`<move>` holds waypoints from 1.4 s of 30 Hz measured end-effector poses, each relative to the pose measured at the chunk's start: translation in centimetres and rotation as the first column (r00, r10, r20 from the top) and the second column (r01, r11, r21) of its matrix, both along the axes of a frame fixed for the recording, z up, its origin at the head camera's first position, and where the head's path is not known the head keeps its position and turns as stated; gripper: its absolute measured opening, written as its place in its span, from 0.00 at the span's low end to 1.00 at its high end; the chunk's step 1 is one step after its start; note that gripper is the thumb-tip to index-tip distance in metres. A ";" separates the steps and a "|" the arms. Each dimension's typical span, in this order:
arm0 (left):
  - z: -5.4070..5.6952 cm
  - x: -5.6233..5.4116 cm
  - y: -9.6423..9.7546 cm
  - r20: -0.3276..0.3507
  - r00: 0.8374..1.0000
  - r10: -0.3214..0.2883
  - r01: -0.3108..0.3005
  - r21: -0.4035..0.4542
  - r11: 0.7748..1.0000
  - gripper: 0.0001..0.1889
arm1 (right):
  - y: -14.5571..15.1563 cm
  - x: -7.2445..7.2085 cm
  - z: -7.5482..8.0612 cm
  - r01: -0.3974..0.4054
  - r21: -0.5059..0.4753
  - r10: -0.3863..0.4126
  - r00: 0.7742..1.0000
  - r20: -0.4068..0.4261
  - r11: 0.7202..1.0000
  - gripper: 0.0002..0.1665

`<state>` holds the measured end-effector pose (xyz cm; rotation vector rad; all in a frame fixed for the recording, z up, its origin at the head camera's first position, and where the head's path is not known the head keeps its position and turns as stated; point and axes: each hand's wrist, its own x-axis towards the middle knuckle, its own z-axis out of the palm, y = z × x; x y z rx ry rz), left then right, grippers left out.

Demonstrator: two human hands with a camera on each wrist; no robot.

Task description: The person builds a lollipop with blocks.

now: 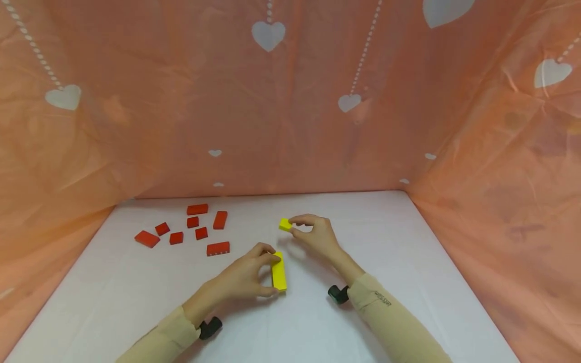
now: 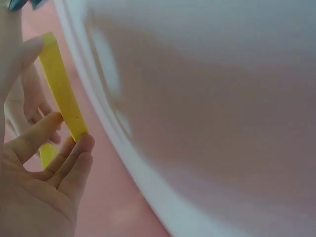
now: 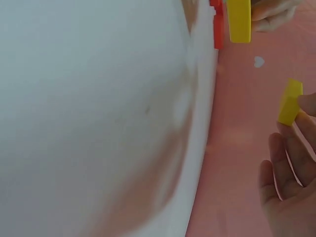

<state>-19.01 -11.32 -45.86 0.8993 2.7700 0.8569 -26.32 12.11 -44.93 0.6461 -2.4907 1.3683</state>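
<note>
My left hand holds a long yellow block by its two ends, thumb at the near end and fingers at the far end. In the left wrist view the long block runs from thumb to fingertips. Farther back and to the right, my right hand pinches a small yellow block between thumb and fingers. The right wrist view shows this small block at the fingertips, with the other fingers loosely bent. The two yellow blocks are apart.
Several red blocks lie at the back left of the white table, among them a long one nearest my left hand and a small cube. A pink cloth with hearts walls the back and sides.
</note>
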 end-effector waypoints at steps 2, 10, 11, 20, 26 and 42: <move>0.0 -0.1 0.7 -0.003 1.000 -0.026 0.026 -0.022 0.999 0.35 | 0.7 0.2 -0.1 -0.005 0.037 0.004 1.000 0.013 0.999 0.14; -0.4 -0.5 2.6 -0.037 0.997 -0.072 0.067 -0.129 0.989 0.36 | 2.8 0.7 -0.5 -0.060 0.184 0.049 0.997 0.064 0.981 0.14; -0.4 -0.6 2.7 -0.040 0.996 -0.075 0.069 -0.138 0.988 0.36 | 3.0 0.8 -0.6 -0.068 0.197 0.055 0.996 0.073 0.978 0.14; -0.6 -0.8 2.9 -0.021 0.994 -0.107 0.101 -0.188 0.977 0.36 | 3.3 0.9 -1.1 -0.150 0.274 0.107 0.980 0.166 0.950 0.13; -0.9 -0.8 3.0 -0.010 0.994 -0.109 0.105 -0.207 0.973 0.35 | 3.2 0.8 -1.4 -0.190 0.305 0.142 0.975 0.171 0.933 0.12; -0.7 1.0 2.5 -0.176 0.961 -0.216 0.154 -0.312 0.938 0.30 | 2.4 0.2 -2.4 -0.250 0.389 0.189 0.964 0.187 0.887 0.13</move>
